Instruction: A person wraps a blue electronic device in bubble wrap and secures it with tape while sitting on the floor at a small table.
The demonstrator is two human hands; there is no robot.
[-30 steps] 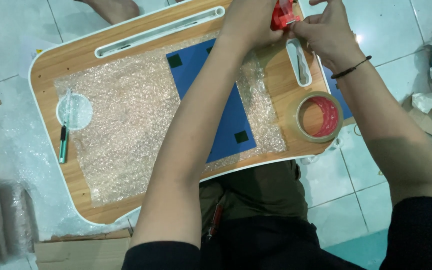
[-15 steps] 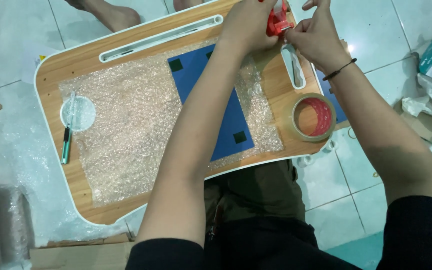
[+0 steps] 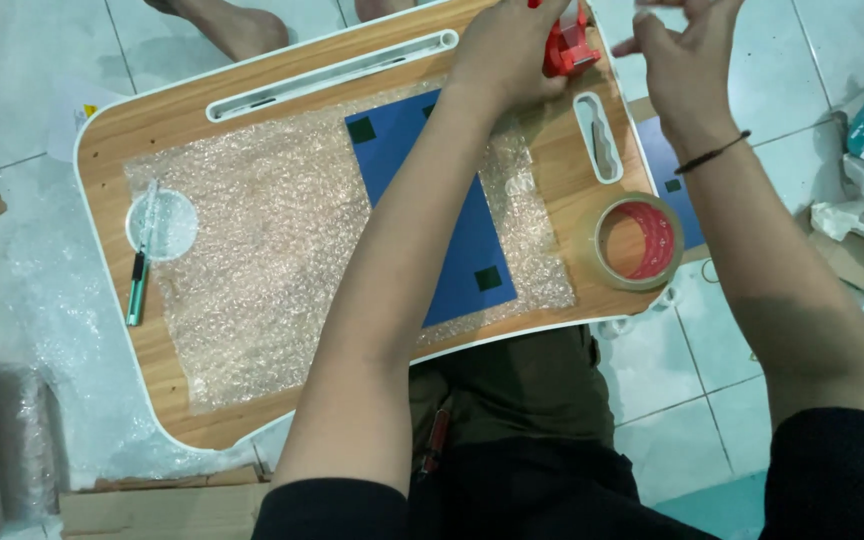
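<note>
**Red tape dispenser held at the far edge of a lap desk**

The red tape dispenser [image 3: 567, 45] sits at the far right of the wooden lap desk [image 3: 182, 400], close to the top edge of view. Left hand [image 3: 507, 55] wraps over it, fingers closed around the body; the dispenser shows only partly past the knuckles. Right hand [image 3: 677, 60] is raised just to the right of it, fingers pinched together near the top border; what they pinch is too thin or cut off to tell. A dark band circles that wrist.

Left forearm crosses a flat blue item [image 3: 472, 250] that lies on a sheet of bubble wrap [image 3: 252, 260] spread over most of the desk. A roll of clear tape with a red core [image 3: 637, 242] lies flat at the desk's right edge, near the right forearm. A green-handled cutter [image 3: 139, 270] rests at the left, across a round recess. Beyond the desk, white tiled floor [image 3: 12, 60], with another person's bare foot [image 3: 237, 25] at the top.
</note>
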